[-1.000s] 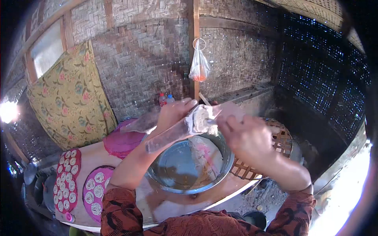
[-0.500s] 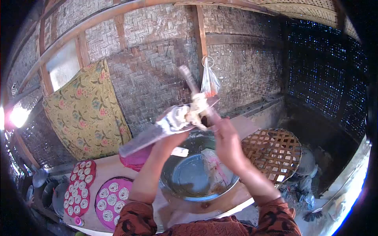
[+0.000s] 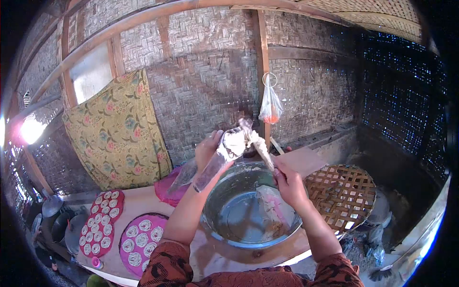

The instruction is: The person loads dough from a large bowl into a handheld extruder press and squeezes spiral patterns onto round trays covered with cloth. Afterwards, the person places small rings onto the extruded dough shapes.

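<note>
My left hand (image 3: 208, 149) is closed around a two-armed wooden press (image 3: 210, 171), its mouth tilted toward me. White sticky dough (image 3: 235, 142) fills the opening. In my right hand (image 3: 289, 185) is a dough-smeared wooden stick (image 3: 263, 152), its upper end at the press mouth and touching the dough. Both hands are above a large metal basin (image 3: 253, 245). Inside the basin, a crumpled plastic bag (image 3: 276, 205) with pink markings lies against the right side.
Pink mats (image 3: 125, 258) and red mats (image 3: 88, 246) bearing several coiled noodle rounds (image 3: 142, 238) lie on the table at left. A woven bamboo tray (image 3: 342, 193) is at right. A plastic bag (image 3: 271, 107) hangs from the post; a floral cloth (image 3: 117, 136) hangs at left.
The press has tipped more upright, turning its dough-filled mouth toward me. My right hand has moved right and down, and the stick now slants up-left to the mouth. The view has shifted slightly.
</note>
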Motion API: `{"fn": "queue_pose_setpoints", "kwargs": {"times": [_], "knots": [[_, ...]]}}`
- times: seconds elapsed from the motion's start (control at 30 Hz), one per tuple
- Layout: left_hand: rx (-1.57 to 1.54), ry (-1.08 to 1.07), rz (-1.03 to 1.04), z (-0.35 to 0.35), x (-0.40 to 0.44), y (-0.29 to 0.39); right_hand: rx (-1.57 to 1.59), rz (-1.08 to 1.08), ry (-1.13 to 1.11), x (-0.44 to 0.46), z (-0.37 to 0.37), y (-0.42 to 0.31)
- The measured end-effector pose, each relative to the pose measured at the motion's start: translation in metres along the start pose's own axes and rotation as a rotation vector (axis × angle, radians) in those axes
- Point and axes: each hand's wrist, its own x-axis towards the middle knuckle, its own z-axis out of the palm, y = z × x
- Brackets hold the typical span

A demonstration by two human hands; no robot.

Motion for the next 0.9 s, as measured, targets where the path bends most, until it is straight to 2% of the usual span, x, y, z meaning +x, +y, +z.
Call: {"fn": "queue_pose_setpoints", "kwargs": {"times": [0.1,0.17,0.27,0.33,0.37,0.4,0.47,0.5,0.57,0.6,0.63,0.7,0.73,0.8,0.87,0.9], "knots": [[0.003,-0.033,-0.009,0.003,0.001,-0.004,0.098,0.063,-0.115,-0.004,0.012,-0.003],[-0.008,-0.051,-0.037,0.006,0.002,-0.01,0.127,0.041,-0.116,-0.015,0.021,-0.011],[-0.033,-0.003,0.06,0.008,0.004,-0.026,0.146,-0.036,-0.136,-0.025,0.021,-0.013],[0.002,0.027,0.046,0.005,0.006,-0.03,0.594,0.532,-0.503,-0.019,-0.012,-0.041],[0.041,0.089,0.15,0.006,0.007,-0.04,0.651,0.717,-0.556,-0.012,-0.029,-0.042],[0.079,0.153,0.255,0.007,0.008,-0.05,0.729,0.782,-0.641,-0.002,-0.044,-0.027],[0.134,0.071,0.379,-0.009,0.01,-0.032,0.408,0.682,-0.647,0.015,-0.056,-0.013],[0.253,0.0,0.455,-0.009,0.009,-0.029,0.411,0.689,-0.646,0.022,-0.057,-0.018],[0.188,-0.114,0.474,-0.014,0.007,-0.008,-0.773,-0.481,-0.275,0.032,-0.056,-0.041],[0.122,-0.134,0.47,-0.012,0.005,-0.002,-0.773,-0.473,-0.276,0.03,-0.05,-0.052],[0.117,-0.138,0.472,-0.013,0.003,0.003,-0.968,-0.575,-0.267,0.028,-0.043,-0.065],[-0.206,-0.319,0.393,-0.018,0.0,0.012,-1.288,-0.706,-0.224,0.017,-0.029,-0.074],[-0.206,-0.318,0.392,-0.019,-0.001,0.01,-1.288,-0.708,-0.225,0.013,-0.029,-0.071],[-0.332,-0.402,0.187,-0.02,-0.006,-0.002,-1.203,-0.808,-0.278,0.008,-0.031,-0.062],[-0.069,-0.447,0.0,-0.014,-0.005,-0.016,-1.245,-0.735,-0.264,0.002,-0.051,-0.081],[-0.361,-0.345,-0.094,0.02,-0.01,-0.059,-1.285,-0.665,-0.251,0.0,-0.06,-0.093]]}}
